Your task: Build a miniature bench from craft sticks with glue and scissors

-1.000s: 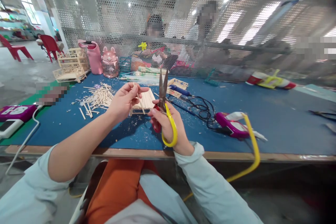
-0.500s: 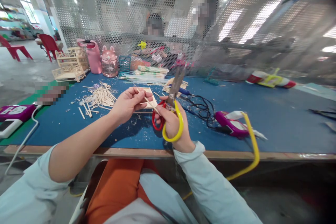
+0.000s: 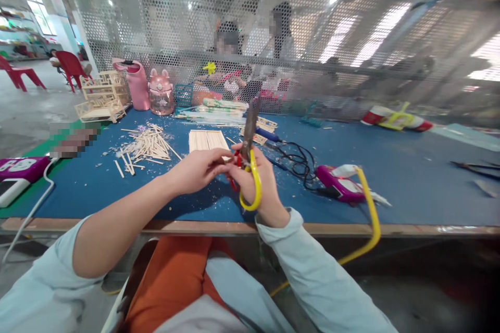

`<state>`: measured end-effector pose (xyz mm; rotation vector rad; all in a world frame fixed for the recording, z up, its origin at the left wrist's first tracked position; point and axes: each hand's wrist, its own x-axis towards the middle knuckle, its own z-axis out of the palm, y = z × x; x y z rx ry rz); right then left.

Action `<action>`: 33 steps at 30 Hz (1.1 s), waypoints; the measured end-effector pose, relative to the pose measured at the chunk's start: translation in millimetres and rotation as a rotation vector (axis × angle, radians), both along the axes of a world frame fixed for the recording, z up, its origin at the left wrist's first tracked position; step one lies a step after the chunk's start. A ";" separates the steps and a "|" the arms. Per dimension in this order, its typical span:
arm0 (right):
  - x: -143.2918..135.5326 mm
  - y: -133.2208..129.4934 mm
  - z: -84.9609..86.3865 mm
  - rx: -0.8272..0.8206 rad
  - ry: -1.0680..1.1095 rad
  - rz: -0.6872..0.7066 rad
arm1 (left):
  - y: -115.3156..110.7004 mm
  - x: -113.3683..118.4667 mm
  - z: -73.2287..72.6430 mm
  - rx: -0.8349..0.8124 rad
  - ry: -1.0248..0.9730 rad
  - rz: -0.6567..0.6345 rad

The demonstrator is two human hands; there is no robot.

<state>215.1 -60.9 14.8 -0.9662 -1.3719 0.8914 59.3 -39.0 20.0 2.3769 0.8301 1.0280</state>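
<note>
My right hand (image 3: 262, 182) is closed around the scissors (image 3: 255, 195), which have one yellow and one red handle loop. Their blades point up and away from me and look nearly closed. Fingertips of my left hand (image 3: 197, 170) are pinched together and meet those of my right hand, just left of the scissor handles. A thin wooden stick is between the hands, mostly hidden by the fingers. Just beyond my left hand lies a flat panel of side-by-side sticks (image 3: 207, 138) on the blue tabletop (image 3: 128, 200).
Left of the panel is a pile of loose sticks (image 3: 152, 144). Behind it stand a small wooden frame model (image 3: 103, 101), a pink bottle (image 3: 138, 88) and a clear cup (image 3: 161, 98). A purple device (image 3: 339, 184) and black cable lie right. People sit beyond the perforated screen (image 3: 156, 26).
My left hand has come right and slightly down, against my right fingers, covering the stick that showed between them. The scissors now stand more upright, and more of the stick panel shows.
</note>
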 end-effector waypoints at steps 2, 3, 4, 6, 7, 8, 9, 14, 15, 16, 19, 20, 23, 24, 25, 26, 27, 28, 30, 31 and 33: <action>-2.0 -0.1 -4.3 -0.024 0.014 -0.001 | 1.6 1.8 -2.6 -0.031 -0.015 -0.004; -1.7 0.1 -5.8 -0.027 0.038 -0.016 | 3.0 2.3 -3.7 -0.048 -0.037 0.023; -0.7 0.3 -6.9 -0.023 0.065 -0.036 | 4.5 2.7 -4.6 -0.069 -0.073 0.062; 2.4 0.0 -7.7 -0.005 0.098 -0.061 | 7.2 2.8 -5.5 -0.148 -0.177 0.123; 3.8 -0.6 -7.7 0.003 0.102 -0.061 | 8.2 2.9 -5.6 -0.203 -0.246 0.132; 4.8 -1.4 -7.7 0.006 0.101 -0.051 | 8.8 3.2 -5.6 -0.263 -0.318 0.129; 5.4 -2.4 -7.6 0.002 0.096 -0.033 | 9.1 3.6 -5.5 -0.321 -0.384 0.118; 4.7 -6.4 -7.7 -0.019 -0.039 0.024 | 8.2 5.3 -5.2 -0.426 -0.468 0.023; 5.2 -6.5 -7.7 -0.011 -0.080 0.024 | 7.8 5.1 -5.2 -0.409 -0.460 0.012; 6.2 -6.5 -7.5 0.000 -0.122 0.025 | 7.5 4.8 -5.0 -0.388 -0.451 0.003; 11.0 -6.0 -7.0 0.075 -0.276 0.045 | 6.3 3.6 -3.9 -0.348 -0.405 -0.020; 12.7 -6.0 -7.0 0.107 -0.342 0.053 | 5.7 3.3 -3.3 -0.342 -0.387 -0.028; 16.8 -6.2 -8.0 0.192 -0.522 0.034 | 4.4 3.0 -1.6 -0.307 -0.346 -0.027; 17.7 -6.2 -8.6 0.216 -0.572 0.011 | 4.2 3.0 -1.5 -0.285 -0.334 -0.014; 18.5 -6.1 -9.3 0.242 -0.620 -0.014 | 4.3 3.0 -1.8 -0.259 -0.325 -0.002; 19.2 -5.8 -10.0 0.272 -0.664 -0.038 | 4.7 2.9 -2.4 -0.237 -0.318 0.007; 19.9 -5.3 -10.7 0.303 -0.701 -0.055 | 5.1 2.8 -3.3 -0.222 -0.313 0.011; 20.5 -4.7 -11.3 0.332 -0.730 -0.065 | 5.6 2.7 -4.3 -0.215 -0.308 0.008; 21.5 -3.6 -12.1 0.380 -0.763 -0.083 | 6.5 2.4 -6.2 -0.217 -0.298 -0.008; 21.8 -3.1 -12.2 0.395 -0.772 -0.090 | 6.7 2.2 -6.9 -0.221 -0.293 -0.015; 22.0 -2.8 -12.0 0.414 -0.785 -0.097 | 6.6 1.8 -7.5 -0.218 -0.284 -0.024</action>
